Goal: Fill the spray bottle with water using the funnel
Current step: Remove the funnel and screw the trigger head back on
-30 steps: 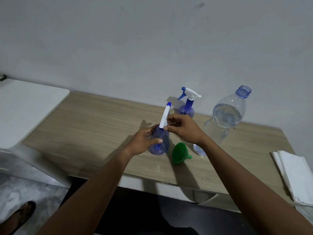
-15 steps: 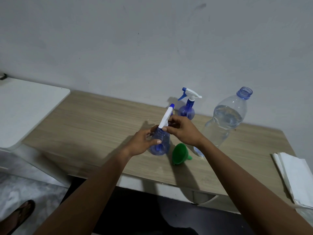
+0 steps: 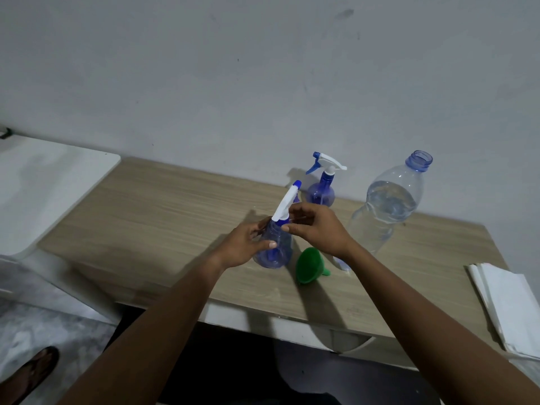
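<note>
A small blue spray bottle (image 3: 274, 252) stands on the wooden table (image 3: 163, 217). My left hand (image 3: 245, 244) wraps around its body. My right hand (image 3: 317, 228) pinches the blue collar under its white trigger head (image 3: 286, 201), which leans to the right. A green funnel (image 3: 308, 266) lies on its side just right of the bottle. Behind my right wrist stands a large clear water bottle (image 3: 388, 206), uncapped and partly filled.
A second blue spray bottle (image 3: 321, 185) with its white trigger head on stands by the wall. Folded white paper towels (image 3: 514, 305) lie at the table's right edge. A white surface (image 3: 43, 182) adjoins the table on the left. A sandalled foot (image 3: 32, 372) shows on the floor.
The trigger head has turned and tilted further right under my right fingers. Both hands stay at the bottle; the other objects have not moved.
</note>
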Tool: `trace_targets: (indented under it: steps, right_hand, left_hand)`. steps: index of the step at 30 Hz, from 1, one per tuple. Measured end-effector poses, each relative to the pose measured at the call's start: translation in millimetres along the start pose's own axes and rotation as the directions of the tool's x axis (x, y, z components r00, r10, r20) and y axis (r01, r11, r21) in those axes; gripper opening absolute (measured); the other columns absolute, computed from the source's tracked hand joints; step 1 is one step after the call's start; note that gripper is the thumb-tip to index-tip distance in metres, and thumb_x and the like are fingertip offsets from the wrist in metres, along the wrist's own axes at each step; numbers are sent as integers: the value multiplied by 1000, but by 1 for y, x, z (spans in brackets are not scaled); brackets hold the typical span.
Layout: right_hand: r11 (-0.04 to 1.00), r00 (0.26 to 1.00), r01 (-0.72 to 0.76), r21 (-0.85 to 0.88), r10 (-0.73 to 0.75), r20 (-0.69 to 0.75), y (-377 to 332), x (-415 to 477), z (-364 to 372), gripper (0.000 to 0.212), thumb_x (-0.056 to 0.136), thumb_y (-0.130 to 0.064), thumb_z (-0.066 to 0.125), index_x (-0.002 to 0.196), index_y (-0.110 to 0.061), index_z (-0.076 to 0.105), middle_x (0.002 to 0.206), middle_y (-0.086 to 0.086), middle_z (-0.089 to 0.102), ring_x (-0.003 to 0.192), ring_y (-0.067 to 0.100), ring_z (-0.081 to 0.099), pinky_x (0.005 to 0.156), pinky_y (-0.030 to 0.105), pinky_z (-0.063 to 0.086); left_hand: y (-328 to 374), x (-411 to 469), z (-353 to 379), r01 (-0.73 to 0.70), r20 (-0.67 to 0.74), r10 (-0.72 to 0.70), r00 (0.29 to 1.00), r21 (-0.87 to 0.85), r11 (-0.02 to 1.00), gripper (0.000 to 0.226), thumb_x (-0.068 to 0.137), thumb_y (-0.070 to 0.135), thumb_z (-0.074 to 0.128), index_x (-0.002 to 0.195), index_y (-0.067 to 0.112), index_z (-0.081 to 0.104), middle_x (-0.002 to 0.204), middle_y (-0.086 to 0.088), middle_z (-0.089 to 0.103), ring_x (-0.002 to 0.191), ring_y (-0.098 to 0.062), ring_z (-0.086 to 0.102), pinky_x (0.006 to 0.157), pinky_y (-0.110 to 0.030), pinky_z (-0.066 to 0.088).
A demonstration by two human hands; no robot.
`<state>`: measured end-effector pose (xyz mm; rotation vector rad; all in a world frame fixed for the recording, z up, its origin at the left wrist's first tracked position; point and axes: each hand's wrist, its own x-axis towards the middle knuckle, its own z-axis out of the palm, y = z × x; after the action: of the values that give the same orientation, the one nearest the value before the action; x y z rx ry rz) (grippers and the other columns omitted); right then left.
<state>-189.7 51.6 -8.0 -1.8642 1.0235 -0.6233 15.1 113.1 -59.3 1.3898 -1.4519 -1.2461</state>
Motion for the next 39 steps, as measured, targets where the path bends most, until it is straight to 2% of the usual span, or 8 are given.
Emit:
trace_targets:
  steps: [4,7,10,15,21,30,35,39]
  right_hand:
    - [997,989,61,-43,-54,138,-5,4,-9,29,96,-6,65,124,-14,68,119,-3,73,112,8,69,101,28,54]
    - [992,974,85,-94,-63,217,-12,8,-14,34,100,-6,60,134,-10,62,118,-8,69,106,-7,65,93,13,49]
    - [989,966,84,-119,-52,252,-13,13,-18,31,99,-8,62,130,-9,65,115,-5,71,104,-6,66,90,10,48]
    - [998,993,47,-50,-41,110,-3,15,-8,16,88,-14,78,103,-13,73,100,0,75,94,13,72,88,25,55]
    - [1000,1000,3,-8,-3,-23,3,12,7,27,77,-29,88,84,-31,62,94,2,74,91,18,74,89,42,60]
    - [998,999,21,60,-23,41,6,10,-7,26,84,-7,81,107,-14,71,98,-5,75,95,10,73,88,27,58]
    - [996,985,82,-20,-78,152,1,15,-10,30,93,-4,69,123,-7,69,116,3,73,104,3,68,92,19,53]
    - [998,978,66,-14,-62,199,-2,16,-10,28,97,-4,65,124,-10,70,118,5,74,106,14,71,97,23,54]
  left_hand:
    - [-1,0,-1,-10,-7,10,1000,23,1000,57,88,-3,71,141,10,54,124,5,68,112,7,63,94,-10,47]
    - [0,1,-2,-14,6,14,1000,27,1000,58,88,-2,72,140,14,54,127,2,68,115,1,63,99,-15,47]
    - [1,1,-2,-8,14,7,1000,31,999,58,87,-2,72,139,15,54,125,6,67,113,6,63,95,-12,47]
    - [0,1,-1,1,7,-1,1000,26,1000,59,88,-3,71,143,9,54,129,2,67,114,7,62,94,-9,46]
    - [-4,3,0,-17,3,17,1000,10,1000,56,88,-8,69,141,1,53,134,-11,65,109,11,63,93,-9,46]
    - [-3,3,0,-19,-1,19,1000,-12,1000,60,87,-7,71,142,5,53,135,-6,65,111,9,63,93,-9,46]
    - [-3,2,0,-17,7,17,1000,-17,1000,62,87,-6,70,145,8,50,132,0,65,117,3,62,95,-12,47]
    - [-3,3,1,-4,-1,4,1000,-23,1000,60,88,-7,70,143,9,52,129,3,66,113,8,63,93,-10,46]
